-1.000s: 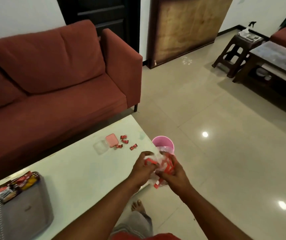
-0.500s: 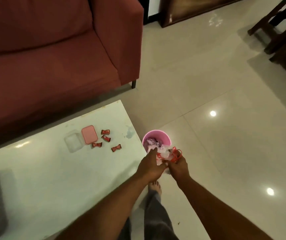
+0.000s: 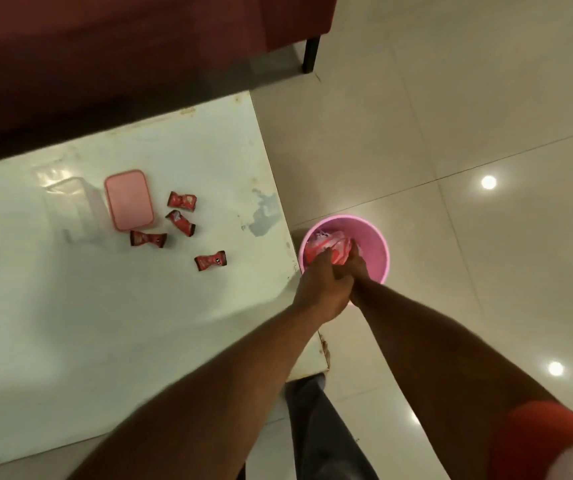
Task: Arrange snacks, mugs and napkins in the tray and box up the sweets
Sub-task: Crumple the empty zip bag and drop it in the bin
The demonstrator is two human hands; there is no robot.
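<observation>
Both my hands reach into a pink bin (image 3: 375, 237) on the floor beside the white table (image 3: 105, 323). My left hand (image 3: 323, 289) and my right hand (image 3: 357, 271) together press a crumpled red and clear plastic wrapper (image 3: 333, 249) down inside it. On the table lie several red wrapped sweets (image 3: 181, 200), a pink lid (image 3: 129, 199) and a clear plastic box (image 3: 70, 206) next to it. The tray is out of view.
A red sofa (image 3: 122, 46) stands behind the table, one dark leg (image 3: 311, 55) on the tiled floor (image 3: 451, 133). My trouser leg (image 3: 316, 427) shows below the table's corner.
The view has tilted down and nearer. My hands have carried the crumpled wrapper from above the table's edge down into the pink bin.
</observation>
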